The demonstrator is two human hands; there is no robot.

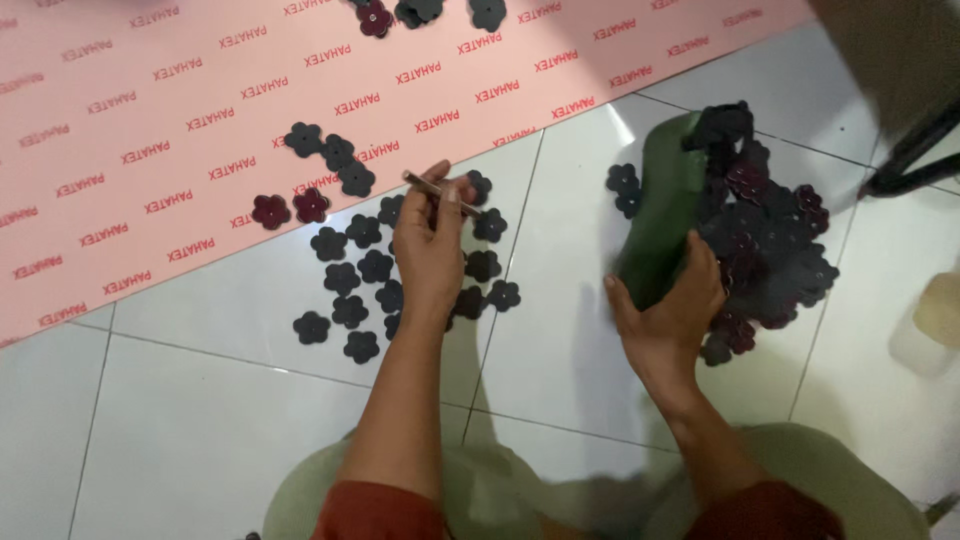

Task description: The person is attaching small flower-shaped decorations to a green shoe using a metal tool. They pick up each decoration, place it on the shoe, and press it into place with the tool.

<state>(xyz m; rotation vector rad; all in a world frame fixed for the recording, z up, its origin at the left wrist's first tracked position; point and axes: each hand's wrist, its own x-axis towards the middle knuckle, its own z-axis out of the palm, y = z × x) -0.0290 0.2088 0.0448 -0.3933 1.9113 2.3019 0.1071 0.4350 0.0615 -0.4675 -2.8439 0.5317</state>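
Note:
My left hand (430,245) holds a thin metal tool (432,186), like tweezers, above a cluster of dark flower-shaped cutouts (362,270) laid flat on the white tiled floor. My right hand (668,310) grips the near edge of a green tray (662,215), which is tilted. A heap of dark and maroon flower cutouts (768,235) lies on and beside the tray.
A pink sheet with red printed lettering (150,130) covers the floor at the back left, with several flower cutouts (325,160) on it. More cutouts (430,12) lie at its far edge. A dark furniture leg (915,150) stands at the right.

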